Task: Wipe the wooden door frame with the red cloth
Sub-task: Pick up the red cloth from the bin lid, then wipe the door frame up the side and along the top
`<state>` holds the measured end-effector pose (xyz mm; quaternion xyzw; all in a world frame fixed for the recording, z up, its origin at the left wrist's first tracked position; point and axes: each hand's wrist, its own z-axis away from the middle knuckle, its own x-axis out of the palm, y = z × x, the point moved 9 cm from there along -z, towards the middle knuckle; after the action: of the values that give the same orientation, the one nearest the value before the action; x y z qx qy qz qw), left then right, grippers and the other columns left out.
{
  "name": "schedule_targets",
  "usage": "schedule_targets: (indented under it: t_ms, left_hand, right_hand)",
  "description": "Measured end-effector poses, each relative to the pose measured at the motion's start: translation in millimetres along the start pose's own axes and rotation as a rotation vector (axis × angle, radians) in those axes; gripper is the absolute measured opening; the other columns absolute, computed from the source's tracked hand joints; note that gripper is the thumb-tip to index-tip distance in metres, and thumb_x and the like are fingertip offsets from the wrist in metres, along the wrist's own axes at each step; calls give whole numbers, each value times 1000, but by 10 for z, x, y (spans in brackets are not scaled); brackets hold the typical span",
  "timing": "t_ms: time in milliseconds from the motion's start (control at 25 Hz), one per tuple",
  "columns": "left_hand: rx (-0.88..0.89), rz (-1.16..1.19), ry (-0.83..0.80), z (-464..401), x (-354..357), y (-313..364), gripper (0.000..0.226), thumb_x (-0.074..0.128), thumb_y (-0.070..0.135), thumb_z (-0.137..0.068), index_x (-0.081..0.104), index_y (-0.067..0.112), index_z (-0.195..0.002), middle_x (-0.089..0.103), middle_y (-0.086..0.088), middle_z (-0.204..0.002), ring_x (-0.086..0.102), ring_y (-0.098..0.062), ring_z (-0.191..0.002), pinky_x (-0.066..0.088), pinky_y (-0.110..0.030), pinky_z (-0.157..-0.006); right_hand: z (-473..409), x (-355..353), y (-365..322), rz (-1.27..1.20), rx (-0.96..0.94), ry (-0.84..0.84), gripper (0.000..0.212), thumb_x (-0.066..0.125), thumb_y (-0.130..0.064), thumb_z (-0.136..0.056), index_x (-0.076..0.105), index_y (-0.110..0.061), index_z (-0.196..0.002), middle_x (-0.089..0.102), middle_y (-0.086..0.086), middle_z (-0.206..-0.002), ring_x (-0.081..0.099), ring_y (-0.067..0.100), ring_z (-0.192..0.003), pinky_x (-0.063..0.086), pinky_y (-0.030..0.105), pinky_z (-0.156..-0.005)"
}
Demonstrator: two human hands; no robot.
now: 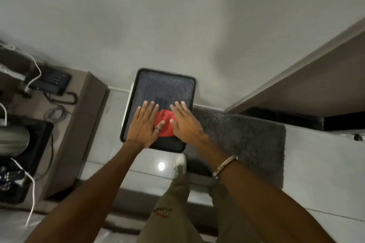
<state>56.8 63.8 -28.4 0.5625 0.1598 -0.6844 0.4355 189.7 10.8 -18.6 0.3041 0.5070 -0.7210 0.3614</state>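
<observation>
Red cloth (165, 125) lies on a dark tray (142, 77) set on the floor against the wall, low down where it must be reached for from above. Both hands are spread flat with fingers apart, gripping nothing: the left hand (144, 124) and right hand (184, 122) flank the cloth, thumbs over its edges, likely poised to gather it. A wooden frame (296, 65) slants at the right, untouched; wiping has not begun
</observation>
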Motion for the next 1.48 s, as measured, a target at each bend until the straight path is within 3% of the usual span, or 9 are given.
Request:
schedule_targets:
  t_ms: [240, 440, 600, 760, 840, 960, 1040, 1280, 1480]
  left_hand:
    - [-124, 60, 97, -175, 375, -456, 75, 17, 55, -105, 22, 9, -165, 18, -14, -175, 4, -30, -164, 2, -46, -133]
    - [-97, 95, 166, -174, 188, -337, 74, 21, 51, -106, 25, 4, -163, 22, -17, -173, 5, -33, -163, 4, -47, -133]
    - [-29, 126, 288, -209, -423, 27, 73, 24, 48, -106, 26, 1, -162, 22, -20, -173, 3, -35, -163, 6, -50, -134]
    - [161, 158, 382, -402, -1284, 1024, 75, 24, 47, -105, 30, -1, -161, 22, -22, -172, 7, -38, -163, 8, -55, -133]
    - [255, 185, 449, -506, -1707, 1539, 74, 24, 48, -105, 28, 2, -162, 19, -20, -173, 4, -36, -163, 5, -51, -134]
    - [466, 183, 596, -524, -2491, 2477, 72, 27, 49, -106, 25, 6, -164, 16, -15, -175, 0, -32, -164, 5, -49, -134]
    - [596, 170, 699, -465, -3029, 3044, 71, 29, 49, -106, 26, 7, -164, 15, -14, -175, 0, -31, -164, 5, -49, -134]
    - [882, 53, 945, -139, -4259, 4235, 70, 29, 53, -106, 31, 11, -163, 21, -12, -174, 5, -31, -164, 3, -45, -134]
    - [938, -68, 1101, -42, -4979, 4808, 68, 38, 47, -105, 35, 9, -161, 23, -13, -173, 8, -31, -164, 1, -41, -134]
  right_hand:
    - [-261, 1138, 76, 318, -115, -190, 87, 53, -41, -103, 2, -6, -165, 2, 16, -175, 1, 36, -163, 4, 52, -134]
    - [-391, 1141, 4, 409, -35, -201, 68, 46, -20, -108, 10, 3, -161, 17, 27, -170, 18, 46, -158, 21, 56, -130]
    - [-389, 220, 243, -503, 420, -76, 32, 59, -16, -98, 65, -1, -126, 71, 22, -122, 67, 39, -115, 53, 43, -94]
    - [237, -999, 427, -1509, 661, 275, 46, 33, 15, -92, 63, 7, -126, 64, 20, -105, 60, 36, -102, 54, 48, -91]
    - [614, -1626, 560, -1747, 710, 583, 48, 29, 17, -90, 63, 3, -119, 63, 17, -108, 62, 31, -96, 51, 51, -101]
    - [1386, -2681, 892, -1777, 798, 1077, 36, 34, 12, -93, 63, -8, -97, 66, 5, -82, 62, 20, -68, 56, 38, -68]
    - [1830, -3348, 1010, -1706, 719, 1336, 41, 38, 9, -94, 66, -12, -114, 72, 5, -94, 67, 20, -77, 58, 33, -66]
    - [3019, -5089, 846, -868, -8, 1970, 73, 41, 7, -88, 41, -17, -156, 50, 10, -158, 50, 29, -145, 41, 51, -122]
    - [2534, -5737, 692, 444, -76, 1508, 73, 62, -28, -98, 26, -11, -159, 24, 15, -170, 16, 35, -161, 19, 64, -129]
